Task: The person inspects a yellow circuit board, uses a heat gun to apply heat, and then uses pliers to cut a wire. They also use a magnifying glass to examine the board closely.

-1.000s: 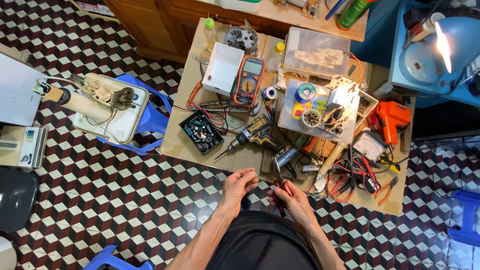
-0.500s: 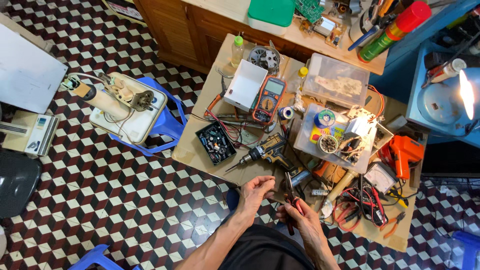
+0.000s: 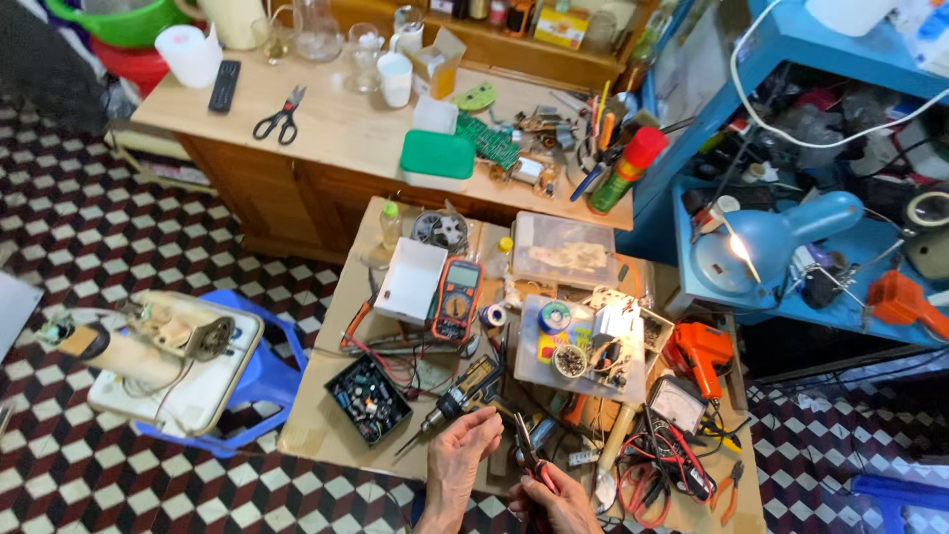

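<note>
My right hand (image 3: 559,502) sits at the bottom edge of the low wooden table (image 3: 316,435) and grips red-handled pliers (image 3: 526,447), jaws pointing up and away from me. My left hand (image 3: 461,457) is just left of the pliers, fingers loosely curled, fingertips close to a black and yellow cordless drill (image 3: 463,393). Whether the left fingers pinch anything small is too fine to make out. Loose wires and tools lie around both hands.
The table carries a black tray of parts (image 3: 368,398), an orange multimeter (image 3: 456,298), a white box (image 3: 409,282), a clear lidded box (image 3: 564,249) and an orange power tool (image 3: 701,356). A lit blue lamp (image 3: 781,235) is at right; a stool holding a white appliance (image 3: 178,361) is at left. Behind stands a cabinet with scissors (image 3: 280,116).
The view has tilted upward, so the cabinet behind the table now shows and my hands sit at the bottom edge. Both hands stay close together around the pliers.
</note>
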